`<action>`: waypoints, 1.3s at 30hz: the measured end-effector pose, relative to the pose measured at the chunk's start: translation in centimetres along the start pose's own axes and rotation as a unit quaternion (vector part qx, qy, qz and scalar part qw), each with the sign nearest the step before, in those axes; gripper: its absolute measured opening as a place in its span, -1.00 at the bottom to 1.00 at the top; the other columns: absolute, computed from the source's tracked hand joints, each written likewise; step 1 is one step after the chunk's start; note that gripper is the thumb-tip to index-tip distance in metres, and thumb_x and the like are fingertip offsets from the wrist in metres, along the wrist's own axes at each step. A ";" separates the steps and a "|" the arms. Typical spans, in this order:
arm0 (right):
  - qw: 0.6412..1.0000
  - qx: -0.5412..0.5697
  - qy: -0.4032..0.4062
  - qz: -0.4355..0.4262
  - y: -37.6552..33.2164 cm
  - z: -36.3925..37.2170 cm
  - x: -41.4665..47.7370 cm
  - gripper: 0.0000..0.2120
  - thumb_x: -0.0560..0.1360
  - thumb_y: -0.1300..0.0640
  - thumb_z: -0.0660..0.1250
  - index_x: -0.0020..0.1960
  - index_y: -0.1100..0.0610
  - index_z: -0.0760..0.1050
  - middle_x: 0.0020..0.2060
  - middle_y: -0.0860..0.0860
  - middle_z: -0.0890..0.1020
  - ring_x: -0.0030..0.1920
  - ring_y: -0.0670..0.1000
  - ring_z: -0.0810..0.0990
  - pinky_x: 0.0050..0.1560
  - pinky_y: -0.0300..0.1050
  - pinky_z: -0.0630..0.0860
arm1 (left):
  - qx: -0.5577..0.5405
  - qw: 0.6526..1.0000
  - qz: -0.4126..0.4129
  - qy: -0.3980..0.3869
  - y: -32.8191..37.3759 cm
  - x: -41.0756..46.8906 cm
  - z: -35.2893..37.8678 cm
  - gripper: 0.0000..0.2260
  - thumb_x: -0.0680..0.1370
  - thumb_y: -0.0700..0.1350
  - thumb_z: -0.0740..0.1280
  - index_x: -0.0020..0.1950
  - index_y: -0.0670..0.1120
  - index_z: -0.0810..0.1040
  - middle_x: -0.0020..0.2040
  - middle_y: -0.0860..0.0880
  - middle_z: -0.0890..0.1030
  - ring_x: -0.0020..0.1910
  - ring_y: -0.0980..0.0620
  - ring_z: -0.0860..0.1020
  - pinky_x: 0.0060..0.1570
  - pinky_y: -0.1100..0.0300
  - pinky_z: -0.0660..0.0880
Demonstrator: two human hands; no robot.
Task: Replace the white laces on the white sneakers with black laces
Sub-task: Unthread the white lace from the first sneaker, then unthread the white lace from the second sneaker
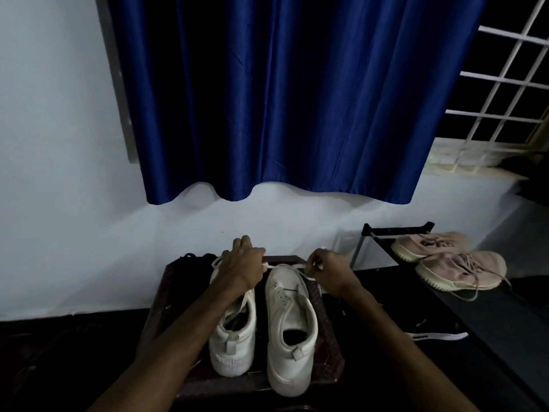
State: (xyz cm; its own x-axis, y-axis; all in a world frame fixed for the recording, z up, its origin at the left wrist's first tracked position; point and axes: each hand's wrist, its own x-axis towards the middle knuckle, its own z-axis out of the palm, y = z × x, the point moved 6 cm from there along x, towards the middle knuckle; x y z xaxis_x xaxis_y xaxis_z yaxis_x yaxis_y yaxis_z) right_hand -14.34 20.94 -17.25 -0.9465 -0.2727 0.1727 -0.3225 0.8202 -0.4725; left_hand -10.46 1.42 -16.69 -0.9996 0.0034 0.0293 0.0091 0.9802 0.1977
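**Laces coming out of white sneakers**

Blue curtain [282,99] is hanging across the top of the frame. Below it, in the lower middle, a dark table [334,362] is holding two white sneakers with their heels toward the camera: the left sneaker [234,346] and the right sneaker [292,337]. A pair of pink shoes [463,270] is sitting at the right edge.

The left hand [245,264] is curling over the toe of the left sneaker and gripping one end of the white lace [286,266]. The right hand [325,270] is pinching the other end. The lace is stretching between them, across the toe of the right sneaker.

The job looks like it is just starting. The right sneaker's upper holes are showing bare, so its lace is nearly out. No black lace is going in yet. A dark bundle [193,258] is lying at the table's upper left; I cannot tell what it is.
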 end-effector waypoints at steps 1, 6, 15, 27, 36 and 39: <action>1.000 0.003 -0.010 0.008 0.3 0.8 -0.2 -0.94 0.45 0.25 0.33 -0.13 0.12 0.56 -0.10 0.09 0.64 -0.05 0.08 0.61 -0.11 -0.17 0.43 | 0.025 0.999 -0.001 -0.020 0.6 0.4 0.5 -0.70 0.59 -0.01 0.28 0.32 -0.01 0.51 0.27 -0.10 0.36 0.33 -0.11 0.30 0.25 -0.05 0.37; 1.000 0.014 -0.015 0.023 1.4 3.5 -1.0 -0.89 0.49 0.21 0.29 -0.01 0.23 0.48 -0.10 0.19 0.64 -0.03 0.22 0.59 -0.14 -0.08 0.41 | 0.099 0.995 0.021 0.024 2.4 0.9 1.2 -0.78 0.58 -0.19 0.22 0.18 -0.08 0.56 0.21 -0.09 0.50 0.23 -0.12 0.48 0.14 -0.01 0.44; 0.959 0.281 0.033 0.026 -3.3 -3.1 0.3 -0.73 0.49 0.42 0.22 0.07 0.18 0.59 -0.32 0.12 0.63 -0.29 0.10 0.59 -0.04 0.10 0.60 | -0.396 0.897 0.105 0.168 3.8 0.4 -5.7 -0.97 0.51 -0.18 0.43 -0.13 -0.09 0.66 -0.19 0.05 0.68 -0.22 0.12 0.60 -0.15 0.24 0.51; 0.809 0.584 -0.038 0.060 -13.1 -10.0 -1.5 -0.60 0.65 -0.04 0.06 0.00 0.22 0.53 -0.11 0.16 0.61 -0.13 0.11 0.58 0.01 0.05 0.55 | -0.496 0.817 0.150 0.253 5.1 -1.8 -13.7 -0.75 0.38 -0.18 0.56 -0.17 0.09 0.54 -0.03 0.00 0.50 -0.04 0.07 0.53 -0.04 0.25 0.50; 0.874 0.472 0.118 0.029 -15.0 -10.8 -1.5 -0.63 0.67 0.04 0.03 -0.20 0.13 0.46 -0.40 0.01 0.45 -0.40 -0.08 0.42 -0.35 -0.20 0.37 | -0.550 0.828 0.103 -0.036 7.2 -5.6 -9.6 -0.87 0.66 -0.09 0.20 0.17 -0.10 0.39 -0.12 -0.02 0.59 -0.37 0.11 0.54 -0.45 0.25 0.43; 0.875 0.445 0.188 0.003 -14.6 -12.0 -1.1 -0.63 0.67 0.01 0.03 -0.17 0.12 0.47 -0.36 -0.04 0.47 -0.34 -0.10 0.40 -0.26 -0.21 0.39 | -0.543 0.832 0.111 -0.007 6.4 -6.2 -8.2 -0.69 0.67 -0.01 0.18 -0.16 -0.09 0.58 -0.31 0.00 0.50 -0.44 0.13 0.35 -0.40 0.25 0.29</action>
State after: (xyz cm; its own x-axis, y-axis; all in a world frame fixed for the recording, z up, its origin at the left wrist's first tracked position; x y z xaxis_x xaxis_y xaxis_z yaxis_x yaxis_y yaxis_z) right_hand -8.46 15.25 -0.19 -0.9309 0.0532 0.3614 -0.3584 0.0586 -0.9317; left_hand -3.97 6.02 -7.59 -0.9699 0.1700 0.1743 0.2068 0.1973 0.9583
